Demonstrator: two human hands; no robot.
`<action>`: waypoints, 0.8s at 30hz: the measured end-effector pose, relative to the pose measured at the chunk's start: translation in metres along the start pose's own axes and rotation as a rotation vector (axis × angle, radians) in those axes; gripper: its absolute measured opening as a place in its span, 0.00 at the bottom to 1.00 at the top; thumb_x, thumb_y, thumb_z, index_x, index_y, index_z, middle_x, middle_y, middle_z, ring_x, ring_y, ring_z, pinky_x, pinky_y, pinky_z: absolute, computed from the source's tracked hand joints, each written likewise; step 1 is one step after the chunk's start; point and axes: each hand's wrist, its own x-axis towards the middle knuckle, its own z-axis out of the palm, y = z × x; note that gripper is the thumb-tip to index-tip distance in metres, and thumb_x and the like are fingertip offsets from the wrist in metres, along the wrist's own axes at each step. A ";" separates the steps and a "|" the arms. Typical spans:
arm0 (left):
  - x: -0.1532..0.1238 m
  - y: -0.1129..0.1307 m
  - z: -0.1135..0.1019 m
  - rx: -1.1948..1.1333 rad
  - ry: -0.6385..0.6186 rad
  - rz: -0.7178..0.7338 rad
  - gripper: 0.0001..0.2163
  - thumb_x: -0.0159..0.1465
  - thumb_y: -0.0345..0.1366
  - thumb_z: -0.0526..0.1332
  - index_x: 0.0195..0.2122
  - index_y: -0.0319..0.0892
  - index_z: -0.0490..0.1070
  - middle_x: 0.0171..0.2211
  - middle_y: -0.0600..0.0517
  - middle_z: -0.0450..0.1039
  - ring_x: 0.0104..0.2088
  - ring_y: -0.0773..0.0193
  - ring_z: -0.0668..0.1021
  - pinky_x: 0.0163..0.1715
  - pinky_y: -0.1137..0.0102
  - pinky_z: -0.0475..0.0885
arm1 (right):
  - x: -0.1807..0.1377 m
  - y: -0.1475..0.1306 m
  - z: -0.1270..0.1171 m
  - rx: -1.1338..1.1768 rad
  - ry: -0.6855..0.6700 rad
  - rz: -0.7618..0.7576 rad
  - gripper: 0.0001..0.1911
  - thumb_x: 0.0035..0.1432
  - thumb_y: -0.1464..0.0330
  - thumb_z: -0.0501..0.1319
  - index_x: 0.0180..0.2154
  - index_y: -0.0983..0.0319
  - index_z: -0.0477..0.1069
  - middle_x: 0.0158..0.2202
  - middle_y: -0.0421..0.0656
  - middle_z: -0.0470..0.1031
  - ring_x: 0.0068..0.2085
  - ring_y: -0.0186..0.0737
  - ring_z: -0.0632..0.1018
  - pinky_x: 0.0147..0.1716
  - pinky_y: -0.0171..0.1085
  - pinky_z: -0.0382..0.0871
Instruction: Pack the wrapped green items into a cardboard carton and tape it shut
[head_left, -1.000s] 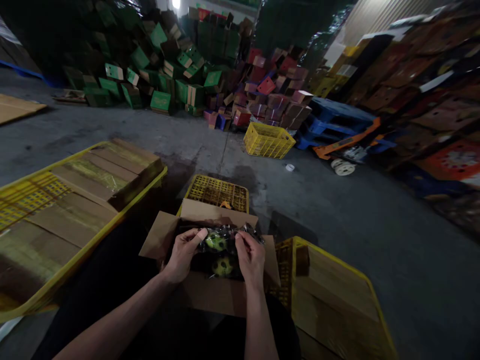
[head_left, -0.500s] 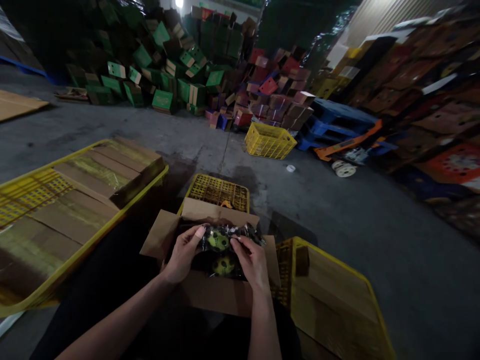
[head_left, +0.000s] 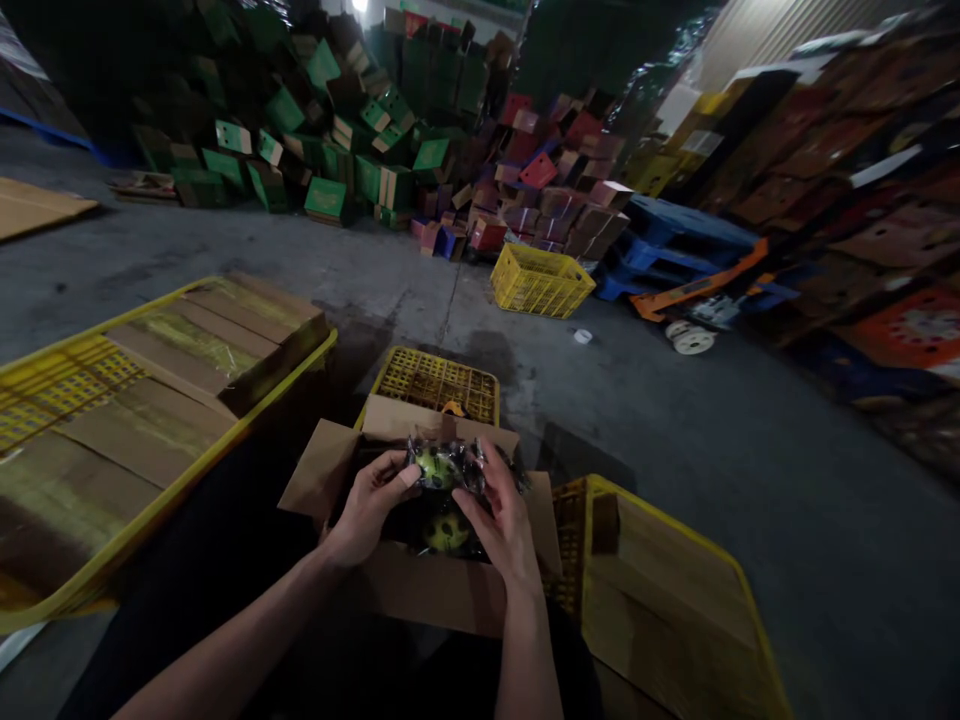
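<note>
Both hands are over an open cardboard box [head_left: 435,592] in front of me. My left hand [head_left: 373,508] pinches the left end of a round green item in clear, dark-marked plastic wrap [head_left: 435,468], thumb on the near side. At the other end, my right hand [head_left: 501,510] has its thumb and fingers curved around the crinkled wrap. Beneath the held piece, a second yellow-green wrapped item [head_left: 445,532] lies inside the box. The dark marks may be print on the film or spots; I cannot tell. Other contents are hidden in shadow.
Yellow crates holding cardboard boxes stand at left [head_left: 300,365] and right [head_left: 667,520]. A yellow crate [head_left: 442,375] is just behind the open box, another yellow crate [head_left: 541,282] farther off. Piled green boxes [head_left: 326,200], blue pallets [head_left: 675,235] and an orange pallet jack [head_left: 705,285] lie beyond.
My right fingers have opened wider and moved up around the wrap's right end. The wrapped item has risen and turned slightly, and my left thumb has shifted down to its near side.
</note>
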 end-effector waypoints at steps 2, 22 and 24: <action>0.001 -0.002 -0.001 -0.007 0.005 -0.002 0.19 0.62 0.47 0.69 0.49 0.41 0.78 0.49 0.45 0.78 0.50 0.55 0.78 0.48 0.66 0.75 | 0.001 0.000 -0.001 -0.049 -0.042 -0.029 0.23 0.64 0.61 0.64 0.60 0.53 0.72 0.60 0.46 0.75 0.60 0.50 0.76 0.58 0.47 0.73; -0.007 0.004 0.004 0.117 -0.065 0.141 0.20 0.63 0.42 0.68 0.55 0.43 0.72 0.49 0.46 0.78 0.49 0.54 0.79 0.52 0.62 0.73 | 0.000 -0.011 -0.002 0.025 -0.013 0.142 0.19 0.66 0.56 0.61 0.51 0.58 0.79 0.46 0.45 0.83 0.43 0.48 0.84 0.41 0.40 0.79; -0.008 0.007 0.006 0.096 -0.021 0.139 0.18 0.63 0.42 0.68 0.52 0.42 0.73 0.45 0.47 0.78 0.46 0.56 0.79 0.49 0.65 0.73 | 0.000 -0.009 -0.001 0.055 -0.041 0.119 0.20 0.63 0.56 0.63 0.53 0.57 0.77 0.48 0.46 0.82 0.45 0.49 0.83 0.43 0.40 0.79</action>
